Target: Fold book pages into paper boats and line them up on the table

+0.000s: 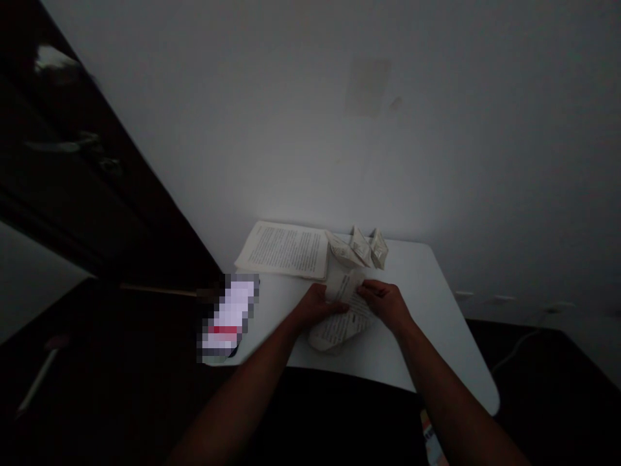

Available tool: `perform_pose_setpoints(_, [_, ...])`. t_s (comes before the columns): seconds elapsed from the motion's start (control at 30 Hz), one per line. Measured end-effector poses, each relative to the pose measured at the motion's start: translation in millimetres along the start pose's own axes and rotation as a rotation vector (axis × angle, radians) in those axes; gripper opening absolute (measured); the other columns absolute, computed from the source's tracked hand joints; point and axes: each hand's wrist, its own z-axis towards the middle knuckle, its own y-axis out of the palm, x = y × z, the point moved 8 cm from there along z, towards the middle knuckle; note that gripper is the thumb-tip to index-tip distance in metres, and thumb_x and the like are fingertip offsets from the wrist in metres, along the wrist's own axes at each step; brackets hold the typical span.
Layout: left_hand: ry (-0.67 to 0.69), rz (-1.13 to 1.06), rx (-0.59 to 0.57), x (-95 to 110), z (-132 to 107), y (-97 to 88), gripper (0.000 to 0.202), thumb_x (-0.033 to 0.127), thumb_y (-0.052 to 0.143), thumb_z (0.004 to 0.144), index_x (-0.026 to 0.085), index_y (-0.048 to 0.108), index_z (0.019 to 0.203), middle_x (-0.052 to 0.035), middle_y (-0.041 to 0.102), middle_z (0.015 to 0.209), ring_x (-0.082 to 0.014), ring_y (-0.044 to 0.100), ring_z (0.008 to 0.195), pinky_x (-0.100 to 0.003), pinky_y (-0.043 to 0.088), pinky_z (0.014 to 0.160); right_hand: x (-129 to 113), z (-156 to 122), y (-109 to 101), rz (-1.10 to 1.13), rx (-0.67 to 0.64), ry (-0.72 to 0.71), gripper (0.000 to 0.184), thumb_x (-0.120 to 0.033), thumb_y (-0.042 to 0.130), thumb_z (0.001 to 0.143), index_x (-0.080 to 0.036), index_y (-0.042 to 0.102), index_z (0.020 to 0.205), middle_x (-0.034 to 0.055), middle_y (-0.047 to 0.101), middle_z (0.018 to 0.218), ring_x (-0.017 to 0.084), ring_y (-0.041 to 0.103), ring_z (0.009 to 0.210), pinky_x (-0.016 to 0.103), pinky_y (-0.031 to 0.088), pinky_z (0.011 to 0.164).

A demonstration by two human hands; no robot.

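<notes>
A partly folded sheet of printed paper (342,327) is held between both hands above the white table (427,310). My left hand (317,305) grips its left side, with the thumb lying across the print. On the upper right edge, my right hand (383,299) pinches the paper between thumb and fingers. Just beyond the hands stand several folded paper shapes (359,247) made of the same printed paper. To their left lies a stack of printed pages (288,249).
A phone (230,317) with a lit, blurred screen lies at the table's left edge. The wall (310,129) rises right behind the table. A dark door (97,162) with a handle is on the left. A cable (519,343) hangs at the right.
</notes>
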Motion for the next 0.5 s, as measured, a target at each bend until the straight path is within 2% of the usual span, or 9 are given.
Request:
perform_pose_setpoints(0.07, [-0.023,0.028,-0.009,-0.8,-0.7,1.2,0.03,0.033,0.074,0.063,0.01,0.071,0.082,-0.0069,0.071,0.079,-0.0198,0.064,0.073,-0.029,0.05,0.066,-3.1,-1.2,0.6,-0.037,0.009,-0.023,0.043,-0.055,0.07,0.062,-0.017,0.071,0.081,0.0041,0.068,0.068,0.019,0.062,0.065,0.028,0.047,0.055])
perform_pose_setpoints(0.23, [-0.088,0.037,0.059,-5.0,-4.2,0.5,0.034,0.041,0.07,0.067,0.01,0.071,0.081,-0.0064,0.07,0.076,-0.0197,0.064,0.071,-0.028,0.049,0.063,-1.5,-2.5,-2.6,-0.083,0.076,-0.031,0.038,-0.055,0.069,0.062,-0.018,0.066,0.066,0.0021,0.064,0.06,0.018,0.059,0.058,0.027,0.045,0.05])
perform_pose_setpoints(0.4, [-0.054,0.018,0.021,-4.0,-4.4,1.6,0.033,0.04,0.069,0.068,0.01,0.071,0.079,-0.0065,0.07,0.076,-0.0194,0.063,0.07,-0.028,0.048,0.063,-9.3,-2.5,1.0,-0.045,0.068,-0.066,0.037,-0.052,0.07,0.063,-0.018,0.069,0.075,0.0032,0.068,0.069,0.019,0.062,0.063,0.029,0.048,0.056])
perform_pose_setpoints(0.5, [-0.036,0.0,-0.004,-3.0,-3.3,0.9,0.031,0.038,0.069,0.068,0.01,0.07,0.081,-0.0069,0.07,0.079,-0.0198,0.064,0.073,-0.028,0.049,0.064,-16.3,-4.4,-2.7,-0.139,0.164,-0.127,0.033,-0.048,0.071,0.064,-0.017,0.071,0.076,0.0041,0.069,0.068,0.019,0.062,0.061,0.029,0.049,0.056])
